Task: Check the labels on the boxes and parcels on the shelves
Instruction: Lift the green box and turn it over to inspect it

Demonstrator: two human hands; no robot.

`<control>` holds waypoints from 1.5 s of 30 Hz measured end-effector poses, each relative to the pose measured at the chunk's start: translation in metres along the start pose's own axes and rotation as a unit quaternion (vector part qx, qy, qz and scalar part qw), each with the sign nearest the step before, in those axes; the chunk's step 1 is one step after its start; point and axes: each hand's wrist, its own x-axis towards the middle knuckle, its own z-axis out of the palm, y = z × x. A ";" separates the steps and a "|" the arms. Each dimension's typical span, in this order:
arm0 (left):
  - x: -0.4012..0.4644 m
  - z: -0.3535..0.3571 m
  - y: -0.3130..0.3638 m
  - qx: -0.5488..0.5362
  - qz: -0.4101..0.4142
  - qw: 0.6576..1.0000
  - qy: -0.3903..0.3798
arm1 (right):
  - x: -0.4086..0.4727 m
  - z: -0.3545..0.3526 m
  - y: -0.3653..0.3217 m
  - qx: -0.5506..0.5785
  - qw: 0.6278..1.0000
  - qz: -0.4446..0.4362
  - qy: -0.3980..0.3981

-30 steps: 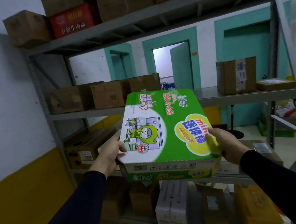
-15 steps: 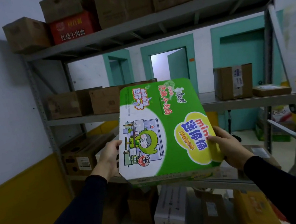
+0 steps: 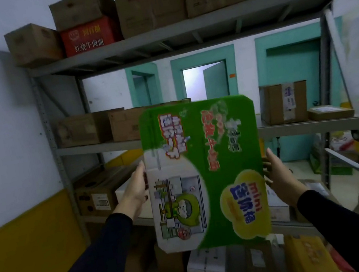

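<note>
Green noodle carton, 1 pc, held up between both hands in front of the grey metal shelving, its big printed face toward the camera and stood on end; print is blurred. Left hand lies flat on the carton's left edge, fingers straight & together, pointing up, thumb side toward the box. Right hand is on the right edge, fingers upright; fingertips look to wrap behind the edge, but can't tell for sure. Both forearms in dark sleeves, reaching up & forward from the lower corners.

Top shelf: 5 boxes – 4 brown cartons plus 1 red carton w/ white lettering, a brown one stacked on it. Mid shelf: 2 brown boxes at left, partly behind the green carton; at right 1 brown box w/ label strip and 1 flat parcel just beside it. Lower left shelf: brown carton w/ white label. Bottom level: white carton and yellow carton, others too dark to count.
</note>
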 end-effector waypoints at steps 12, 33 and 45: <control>0.003 -0.008 -0.001 -0.017 -0.051 0.998 0.024 | 0.005 -0.005 0.002 0.078 0.995 0.059 0.010; 0.006 -0.007 -0.011 -0.072 -0.055 0.996 -0.006 | 0.013 -0.001 0.020 0.025 0.996 0.091 -0.005; 0.005 -0.003 -0.010 -0.055 -0.069 0.996 -0.006 | 0.002 0.005 0.011 0.035 0.995 0.082 -0.039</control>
